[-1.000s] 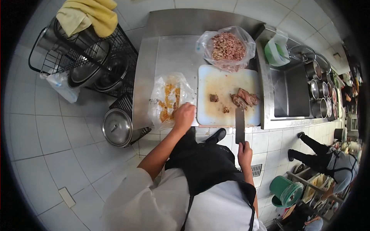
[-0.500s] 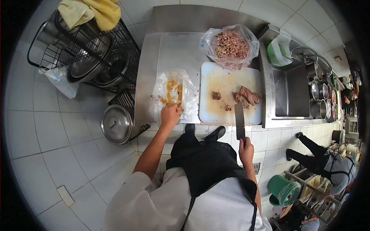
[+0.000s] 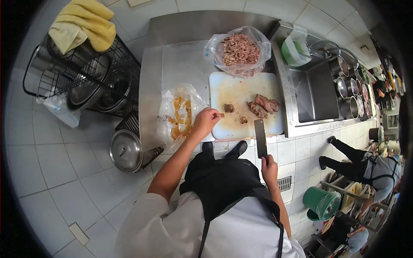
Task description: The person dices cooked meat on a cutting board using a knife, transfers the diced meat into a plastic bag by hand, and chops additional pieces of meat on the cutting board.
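Note:
My left hand is closed at the left edge of the white cutting board, pinching a small brownish piece of meat. In my right hand is the handle of a cleaver, its blade pointing up over the board's front edge. A small dark chunk of meat lies on the board, with larger cooked meat pieces to its right and scraps below. Left of the board lies a clear plastic bag smeared with orange-yellow residue.
A plastic bag of chopped meat sits behind the board. To the right is a sink with several metal pots beside it. A wire rack and a lidded pot stand left. Another person works at the far right.
My left hand has moved right, from the plastic bag to the board's left edge, with a small meat piece now showing in its fingers. My right hand still holds the cleaver. The view has shifted.

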Motion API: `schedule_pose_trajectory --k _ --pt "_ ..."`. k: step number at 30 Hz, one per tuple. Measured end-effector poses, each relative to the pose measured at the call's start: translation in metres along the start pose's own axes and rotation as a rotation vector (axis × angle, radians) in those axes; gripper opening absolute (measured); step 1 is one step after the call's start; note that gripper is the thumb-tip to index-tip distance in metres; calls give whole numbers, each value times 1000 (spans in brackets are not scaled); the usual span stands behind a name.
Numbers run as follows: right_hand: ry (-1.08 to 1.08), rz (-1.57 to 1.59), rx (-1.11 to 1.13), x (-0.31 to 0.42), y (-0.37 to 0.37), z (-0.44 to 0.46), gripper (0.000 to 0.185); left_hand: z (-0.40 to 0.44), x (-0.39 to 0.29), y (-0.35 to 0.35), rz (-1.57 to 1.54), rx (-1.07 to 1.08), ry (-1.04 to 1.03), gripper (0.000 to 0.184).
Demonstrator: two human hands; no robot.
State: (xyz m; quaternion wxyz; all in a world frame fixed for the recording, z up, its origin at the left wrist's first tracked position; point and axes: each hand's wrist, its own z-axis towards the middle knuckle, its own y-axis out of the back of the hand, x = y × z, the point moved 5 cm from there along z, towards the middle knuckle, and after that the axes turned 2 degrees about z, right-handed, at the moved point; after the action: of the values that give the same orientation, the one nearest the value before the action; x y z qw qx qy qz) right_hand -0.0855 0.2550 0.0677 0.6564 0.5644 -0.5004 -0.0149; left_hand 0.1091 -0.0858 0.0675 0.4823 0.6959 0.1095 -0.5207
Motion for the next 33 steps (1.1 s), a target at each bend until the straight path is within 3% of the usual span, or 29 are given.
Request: schedule_pose_trajectory --k 4,5,8,11,15,19,22,25,29,33 --pt "-15 -25 -12 6 7 0 18 11 -55 -42 231 -236 -370 14" --pt "-26 -9 -25 5 8 -2 18 9 -63 -59 166 -72 -433 16" --pt "-79 8 -26 3 10 -7 18 6 -69 -123 406 75 -513 12" --pt "-95 28 -42 -1 15 -12 18 14 -56 -157 589 132 -467 10" --pt "-55 72 -98 -18 6 -23 23 20 -42 -166 500 96 -473 10" --pt "-175 98 -43 -39 1 -25 23 6 -51 -132 116 25 -359 15" --pt "-219 92 5 -38 5 -20 22 -15 -42 -76 6 -148 -271 22" --pt "-180 161 -4 -32 7 -13 20 -39 4 -6 127 -235 19 22" --pt "-71 73 -2 -20 5 3 17 -59 26 64 549 -485 -32 22" --pt "58 49 -35 8 -1 21 22 -34 19 37 380 -271 -161 27"
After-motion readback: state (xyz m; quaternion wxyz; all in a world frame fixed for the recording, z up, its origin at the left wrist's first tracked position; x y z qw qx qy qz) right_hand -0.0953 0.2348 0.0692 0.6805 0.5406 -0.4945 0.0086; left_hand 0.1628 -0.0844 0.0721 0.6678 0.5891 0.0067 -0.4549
